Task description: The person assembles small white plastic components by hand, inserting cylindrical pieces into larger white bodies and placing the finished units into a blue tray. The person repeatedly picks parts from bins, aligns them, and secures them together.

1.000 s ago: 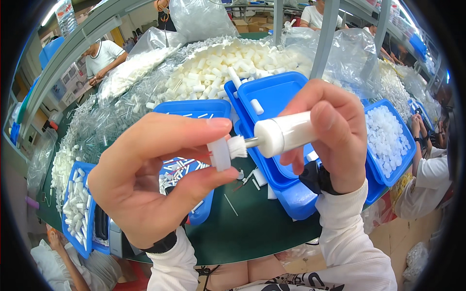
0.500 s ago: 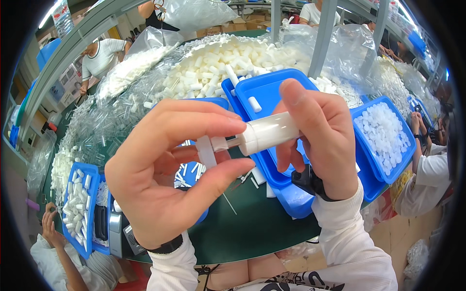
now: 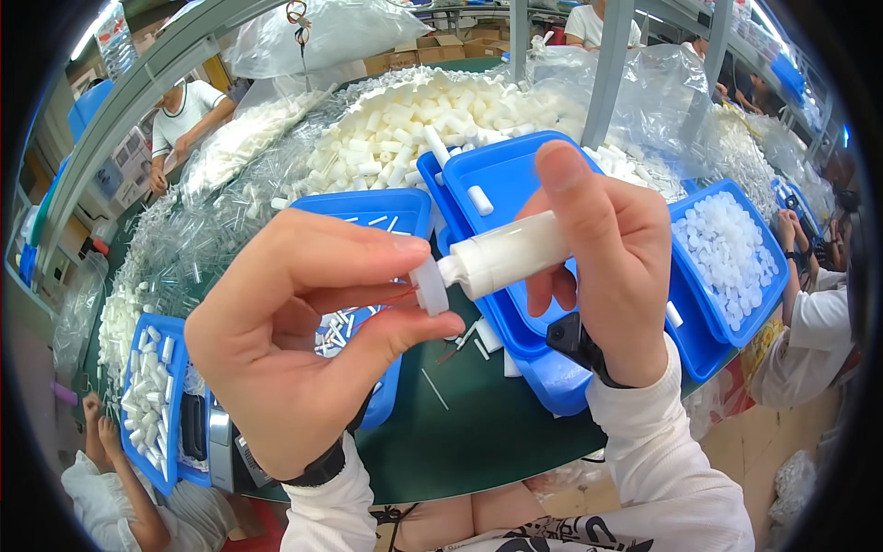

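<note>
My left hand (image 3: 276, 340) pinches a translucent white round cap (image 3: 430, 287) between thumb and fingertips. Thin red wires (image 3: 391, 302) show behind the cap, running toward my palm. In my right hand (image 3: 618, 258) is a glossy white cylinder (image 3: 506, 254), tilted, its open-looking end toward the cap. A short clear neck bridges the small gap between cap and cylinder; whether the two are joined, I cannot tell. My right thumb points up along the cylinder's far end, and the other fingers curl beneath it. Both hands are raised above the green table (image 3: 460, 442).
Blue trays stand around my hands: one with small white rods (image 3: 336, 336), one with a white cylinder (image 3: 479, 201), one heaped with translucent caps (image 3: 725, 253). A blue tray of white cylinders (image 3: 147, 396) sits left. Behind rises a pile of white cylinders (image 3: 405, 129); grey posts (image 3: 609, 78) stand there.
The cap in my left hand has turned and sits nearer the cylinder's end. My left hand has shifted slightly left and down. Red wires now show. The cylinder stays in my right hand.
</note>
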Action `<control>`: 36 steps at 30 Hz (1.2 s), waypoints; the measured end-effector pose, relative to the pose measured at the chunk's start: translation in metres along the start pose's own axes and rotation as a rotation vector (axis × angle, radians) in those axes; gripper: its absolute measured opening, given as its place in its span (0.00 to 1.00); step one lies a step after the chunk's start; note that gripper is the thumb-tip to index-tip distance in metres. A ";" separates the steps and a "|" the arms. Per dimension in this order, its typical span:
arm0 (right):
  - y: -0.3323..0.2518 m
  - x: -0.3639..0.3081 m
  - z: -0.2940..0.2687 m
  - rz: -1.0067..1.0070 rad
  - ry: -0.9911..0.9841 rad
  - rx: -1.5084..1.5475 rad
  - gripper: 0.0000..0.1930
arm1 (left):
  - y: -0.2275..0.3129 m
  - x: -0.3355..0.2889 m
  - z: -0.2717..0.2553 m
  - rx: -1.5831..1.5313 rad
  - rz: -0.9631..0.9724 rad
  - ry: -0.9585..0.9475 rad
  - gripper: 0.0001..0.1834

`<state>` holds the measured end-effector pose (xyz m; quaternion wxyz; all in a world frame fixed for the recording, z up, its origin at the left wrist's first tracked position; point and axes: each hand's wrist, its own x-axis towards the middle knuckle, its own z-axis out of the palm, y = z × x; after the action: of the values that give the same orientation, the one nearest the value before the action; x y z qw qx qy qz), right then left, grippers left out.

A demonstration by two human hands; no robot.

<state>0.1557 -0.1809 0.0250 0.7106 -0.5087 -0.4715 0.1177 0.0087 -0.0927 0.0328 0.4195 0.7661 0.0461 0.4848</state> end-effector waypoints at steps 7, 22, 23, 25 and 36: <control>-0.003 -0.003 0.003 0.010 0.075 0.003 0.27 | -0.004 0.000 0.001 0.106 0.162 -0.012 0.18; -0.011 -0.005 -0.011 -0.051 -0.232 -0.052 0.15 | -0.004 0.004 0.001 -0.013 0.100 0.020 0.18; -0.011 -0.003 -0.014 -0.083 -0.272 -0.073 0.14 | -0.004 0.004 -0.002 -0.001 0.095 0.014 0.19; -0.008 0.000 -0.017 -0.204 -0.298 -0.143 0.15 | -0.004 0.003 -0.005 -0.005 0.083 -0.010 0.19; 0.001 0.007 -0.017 -0.622 -0.302 -0.228 0.18 | -0.010 0.002 -0.010 0.097 0.232 -0.016 0.17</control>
<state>0.1728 -0.1859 0.0272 0.5737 -0.3938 -0.7134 -0.0835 0.0053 -0.0794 0.0286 0.3233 0.7896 -0.0229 0.5210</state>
